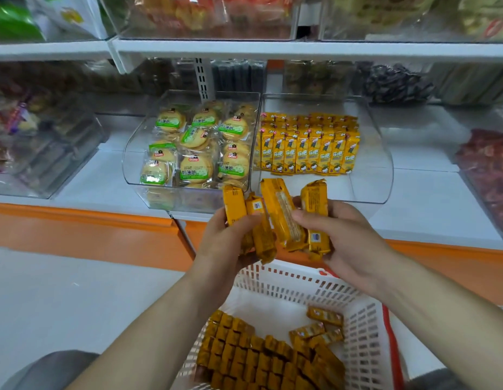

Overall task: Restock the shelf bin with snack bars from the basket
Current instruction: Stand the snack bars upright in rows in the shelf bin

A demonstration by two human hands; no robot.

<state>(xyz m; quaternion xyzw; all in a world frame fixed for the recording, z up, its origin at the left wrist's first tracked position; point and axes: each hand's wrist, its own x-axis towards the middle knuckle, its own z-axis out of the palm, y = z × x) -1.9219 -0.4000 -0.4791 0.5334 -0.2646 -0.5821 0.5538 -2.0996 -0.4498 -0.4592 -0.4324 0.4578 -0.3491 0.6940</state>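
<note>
Four bars (281, 212) fan out between the hands at the centre of the frame, just below the front lip of the bin (376, 178). The left hand (227, 243) curls round two of them. The right hand (340, 235) pinches the other two between thumb and fingers. The bin, centre right, is clear hard plastic with a curved front wall. Inside it, rows (309, 153) of the same snack stand upright toward the left and back, with bare floor in front and to the right. More stock (258, 358) lies packed in the basket (300, 280), a white plastic lattice at lower centre.

The step looks to be squaring the handful before it goes in. Barcodes show on two wrappers, so each bar likely needs turning face-forward to match the rows. Tapping the ends level and setting all four down as one block, pressed against the standing row, should work best. They are slim rectangular blocks and would probably topple alone. The yellow wrappers look glossy and slick, so hold the long sides firmly. Left of the bin, round biscuits (196, 167) sit in clear wraps
</note>
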